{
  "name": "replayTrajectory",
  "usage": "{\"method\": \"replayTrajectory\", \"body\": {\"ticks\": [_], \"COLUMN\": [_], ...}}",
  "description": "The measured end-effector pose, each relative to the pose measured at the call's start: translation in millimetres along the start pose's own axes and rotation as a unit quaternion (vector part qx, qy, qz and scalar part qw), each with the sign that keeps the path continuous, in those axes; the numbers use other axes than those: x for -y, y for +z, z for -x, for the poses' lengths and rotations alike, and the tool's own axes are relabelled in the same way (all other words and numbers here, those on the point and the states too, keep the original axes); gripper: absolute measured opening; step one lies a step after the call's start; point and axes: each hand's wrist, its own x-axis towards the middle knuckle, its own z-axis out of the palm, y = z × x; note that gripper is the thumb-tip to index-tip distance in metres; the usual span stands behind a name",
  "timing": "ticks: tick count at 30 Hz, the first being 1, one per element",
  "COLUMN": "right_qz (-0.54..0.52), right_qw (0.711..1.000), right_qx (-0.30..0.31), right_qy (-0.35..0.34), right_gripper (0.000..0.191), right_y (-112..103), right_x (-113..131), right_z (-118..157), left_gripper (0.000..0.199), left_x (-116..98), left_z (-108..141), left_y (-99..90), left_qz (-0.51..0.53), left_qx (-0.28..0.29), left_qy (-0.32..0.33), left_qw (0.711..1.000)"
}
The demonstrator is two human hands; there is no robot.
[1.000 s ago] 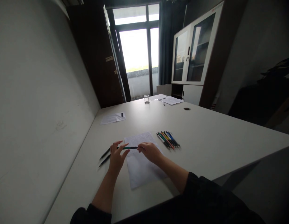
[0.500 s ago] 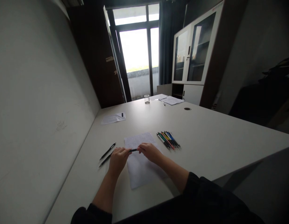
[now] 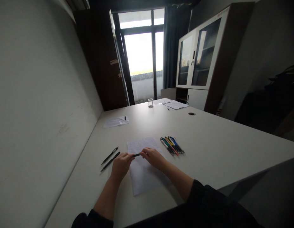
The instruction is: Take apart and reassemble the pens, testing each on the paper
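Note:
A dark pen is held level between my two hands, above a sheet of paper with writing on its upper part. The fingers of my left hand are closed on the pen's left end. My right hand pinches its right end. Two black pens, one farther and one nearer, lie on the table just left of my left hand. Right of the paper lies a row of several pens in different colours.
On the white table, a glass jar stands at the far edge beside papers and a pen. A plastic sleeve lies at the far left, near the wall. A round hole is at the far right.
The whole view has shifted slightly, with things lower in the picture. Both hands still hold the pen in much the same way.

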Motion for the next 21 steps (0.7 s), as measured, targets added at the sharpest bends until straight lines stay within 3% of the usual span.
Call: {"method": "replayTrajectory", "body": {"ticks": [2,5,12,16,18,21], "right_qz": [0.006,-0.007,-0.018,-0.039,-0.043,-0.037], "right_qw": [1.0,1.0,1.0,0.999,0.999,0.999], "right_qx": [0.009,-0.007,0.015,-0.002,-0.005,0.014], "right_qy": [-0.009,-0.005,0.0,0.006,0.009,0.012], "right_gripper": [0.028,0.009,0.022,0.01,0.02,0.017], "right_y": [0.4,1.2,-1.5,-2.8,-3.0,-2.6], "right_x": [-0.6,-1.2,3.9,6.2,6.7,6.6], "right_z": [-0.4,-0.7,1.0,0.9,0.6,0.5], "left_gripper": [0.023,0.022,0.021,0.022,0.023,0.022], "left_x": [-0.5,-1.8,-2.9,-1.4,-0.5,0.5], "left_z": [-0.1,-0.6,0.3,1.2,1.1,0.7], "left_y": [-0.8,-2.2,-3.0,-2.0,-1.2,-0.1], "left_qz": [0.001,0.011,0.02,0.02,0.023,0.026], "left_qx": [0.002,-0.001,-0.013,-0.009,-0.007,-0.006], "left_qy": [0.002,-0.002,-0.006,-0.004,-0.003,-0.003], "left_qw": [1.0,1.0,1.0,1.0,1.0,1.0]}}
